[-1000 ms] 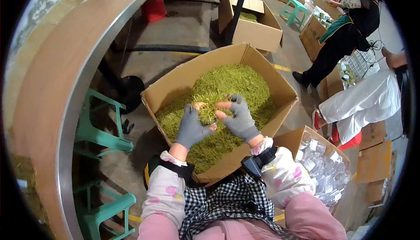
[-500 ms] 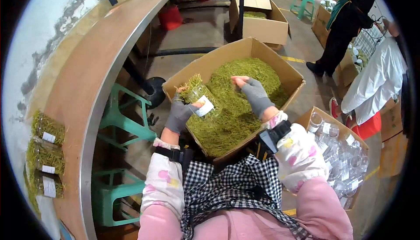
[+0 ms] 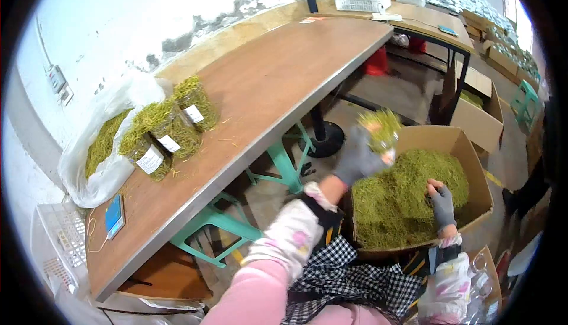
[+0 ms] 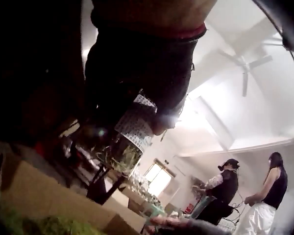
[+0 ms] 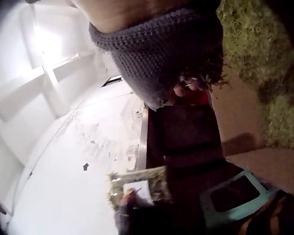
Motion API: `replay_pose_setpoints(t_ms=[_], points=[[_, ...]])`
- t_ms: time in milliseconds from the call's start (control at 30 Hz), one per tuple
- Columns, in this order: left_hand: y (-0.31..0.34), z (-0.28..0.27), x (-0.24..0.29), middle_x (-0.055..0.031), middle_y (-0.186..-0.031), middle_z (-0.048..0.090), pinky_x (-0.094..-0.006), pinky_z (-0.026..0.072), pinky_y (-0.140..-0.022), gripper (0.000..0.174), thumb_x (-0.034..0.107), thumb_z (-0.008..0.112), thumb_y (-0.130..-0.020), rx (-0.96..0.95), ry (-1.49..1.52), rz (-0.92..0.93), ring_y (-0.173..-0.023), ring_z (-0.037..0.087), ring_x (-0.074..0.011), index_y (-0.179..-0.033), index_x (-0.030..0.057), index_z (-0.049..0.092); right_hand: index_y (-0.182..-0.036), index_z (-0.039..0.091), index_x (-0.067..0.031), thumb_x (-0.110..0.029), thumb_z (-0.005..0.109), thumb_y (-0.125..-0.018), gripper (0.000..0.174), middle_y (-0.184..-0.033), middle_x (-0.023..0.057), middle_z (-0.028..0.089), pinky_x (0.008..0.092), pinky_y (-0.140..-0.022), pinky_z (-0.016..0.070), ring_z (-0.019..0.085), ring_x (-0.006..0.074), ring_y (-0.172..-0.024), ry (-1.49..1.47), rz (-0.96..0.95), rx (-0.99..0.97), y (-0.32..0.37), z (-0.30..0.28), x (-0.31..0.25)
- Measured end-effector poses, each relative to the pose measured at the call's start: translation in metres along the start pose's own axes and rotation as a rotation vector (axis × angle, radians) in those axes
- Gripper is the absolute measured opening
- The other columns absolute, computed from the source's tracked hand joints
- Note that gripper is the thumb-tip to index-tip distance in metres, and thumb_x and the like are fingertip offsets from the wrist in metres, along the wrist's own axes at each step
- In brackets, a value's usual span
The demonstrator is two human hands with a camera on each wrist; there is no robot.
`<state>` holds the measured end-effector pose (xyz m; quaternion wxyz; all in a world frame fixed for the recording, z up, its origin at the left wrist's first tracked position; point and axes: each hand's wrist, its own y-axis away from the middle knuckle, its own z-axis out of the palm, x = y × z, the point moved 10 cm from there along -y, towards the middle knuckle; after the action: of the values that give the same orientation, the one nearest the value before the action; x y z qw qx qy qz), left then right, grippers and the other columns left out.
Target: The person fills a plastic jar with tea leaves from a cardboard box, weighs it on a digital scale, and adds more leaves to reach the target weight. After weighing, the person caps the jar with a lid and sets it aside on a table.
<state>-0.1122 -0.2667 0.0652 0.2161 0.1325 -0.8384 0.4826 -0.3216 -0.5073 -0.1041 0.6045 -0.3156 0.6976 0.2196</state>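
Note:
My left hand (image 3: 358, 158), in a grey fingerless glove, grips a clear jar (image 3: 383, 135) packed with dried green strands that stick out of its top. It holds the jar tilted above the left edge of a cardboard box (image 3: 476, 153). A white label (image 4: 137, 122) shows on the jar in the left wrist view. My right hand (image 3: 441, 206), gloved alike, is over the heap of green strands (image 3: 402, 200) in the box, fingers curled. In the right wrist view a small tuft of strands (image 5: 203, 78) pokes out at its fingertips.
Three filled, labelled jars (image 3: 171, 132) stand on the brown table (image 3: 266, 70) at left, beside a plastic bag (image 3: 89, 159) of strands and a blue phone (image 3: 115, 215). Green stools (image 3: 219, 230) are under the table edge. A box of clear jars (image 3: 482, 283) sits at lower right.
The view has swung left toward the table. My left hand has lifted the filled jar up and away from the heap, while my right hand has come apart from it and stayed over the box.

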Motion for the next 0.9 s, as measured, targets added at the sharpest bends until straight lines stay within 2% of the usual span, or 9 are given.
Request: replay_pose_setpoints(t_ms=[33,100,133,200,233,500,767,833,900], points=[[-0.029,-0.043,0.052,-0.0215,-0.122,0.062,-0.0472,0.0457,-0.101,0.071,0.031,0.084,-0.075,0.034,-0.016,0.192,-0.116,0.058,-0.0375,-0.133,0.0017,0.055,-0.122,0.067,0.0005,-0.017,0.063,-0.099,0.029,-0.098,0.0008,0.065,0.0259,-0.079,0.0481,0.058,0.0099,-0.086,-0.067,0.041,-0.017,0.002,0.005,-0.002],[-0.053,-0.101,0.077,-0.0156,-0.125,0.065,-0.0411,0.0505,-0.101,0.075,0.019,0.084,-0.075,0.090,0.090,0.162,-0.114,0.064,-0.0286,-0.139,0.0002,0.051,-0.122,0.067,0.0003,-0.017,0.063,-0.099,0.029,-0.098,0.0008,0.065,0.0259,-0.079,0.0481,0.058,0.0100,-0.087,-0.130,0.083,0.001,0.005,-0.004,0.011],[-0.061,-0.110,0.058,-0.0148,-0.130,0.062,-0.0378,0.0498,-0.106,0.093,0.009,0.084,-0.072,0.045,0.458,-0.019,-0.121,0.062,-0.0249,-0.151,0.0000,0.036,-0.122,0.067,0.0000,-0.017,0.063,-0.099,0.029,-0.098,0.0008,0.066,0.0262,-0.080,0.0482,0.059,0.0104,-0.087,-0.112,0.040,-0.018,-0.003,0.000,0.017],[-0.069,-0.162,0.066,-0.0189,-0.140,0.053,-0.0391,0.0491,-0.110,0.124,0.001,0.083,-0.071,0.109,0.384,-0.033,-0.125,0.059,-0.0291,-0.161,0.0068,-0.003,-0.122,0.067,-0.0003,-0.017,0.064,-0.098,0.029,-0.099,0.0009,0.066,0.0265,-0.080,0.0483,0.059,0.0108,-0.088,-0.111,-0.016,-0.032,-0.008,0.001,0.014],[-0.070,-0.189,0.073,-0.0213,-0.142,0.050,-0.0405,0.0494,-0.108,0.128,0.002,0.085,-0.072,0.137,0.324,-0.122,-0.126,0.058,-0.0305,-0.161,0.0089,-0.006,-0.121,0.067,-0.0005,-0.017,0.064,-0.098,0.029,-0.099,0.0008,0.066,0.0270,-0.081,0.0486,0.059,0.0113,-0.088,-0.082,-0.014,-0.040,-0.008,0.002,0.012],[-0.040,-0.356,0.056,-0.0265,-0.145,0.046,-0.0394,0.0400,-0.114,0.133,0.015,0.094,-0.065,0.300,-0.496,-0.225,-0.133,0.049,-0.0342,-0.161,0.0010,0.004,-0.117,0.069,-0.0020,-0.013,0.066,-0.095,0.025,-0.098,0.0016,0.068,0.0291,-0.084,0.0487,0.060,0.0129,-0.091,-0.124,-0.001,-0.104,-0.013,0.008,0.023],[0.005,-0.380,0.037,-0.0273,-0.143,0.046,-0.0412,0.0435,-0.109,0.130,0.020,0.095,-0.064,0.325,-0.700,-0.158,-0.124,0.054,-0.0391,-0.161,0.0020,0.010,-0.116,0.068,-0.0002,-0.014,0.064,-0.095,0.026,-0.095,0.0015,0.067,0.0302,-0.088,0.0470,0.060,0.0138,-0.092,-0.125,0.052,-0.115,-0.001,0.003,0.019],[0.014,-0.375,0.056,-0.0274,-0.144,0.041,-0.0463,0.0452,-0.104,0.128,0.028,0.095,-0.063,0.316,-1.284,-0.608,-0.122,0.052,-0.0417,-0.162,0.0090,0.017,-0.116,0.068,-0.0002,-0.014,0.064,-0.095,0.026,-0.095,0.0016,0.067,0.0301,-0.088,0.0471,0.060,0.0139,-0.091,-0.100,0.018,-0.125,-0.003,-0.001,0.022],[0.012,-0.368,0.072,-0.0275,-0.146,0.039,-0.0489,0.0447,-0.102,0.127,0.033,0.095,-0.062,0.359,-1.446,-0.426,-0.124,0.050,-0.0422,-0.162,0.0120,0.019,-0.116,0.068,-0.0001,-0.014,0.064,-0.095,0.026,-0.095,0.0018,0.066,0.0299,-0.087,0.0472,0.060,0.0141,-0.091,-0.080,-0.016,-0.134,-0.003,-0.002,0.018]])
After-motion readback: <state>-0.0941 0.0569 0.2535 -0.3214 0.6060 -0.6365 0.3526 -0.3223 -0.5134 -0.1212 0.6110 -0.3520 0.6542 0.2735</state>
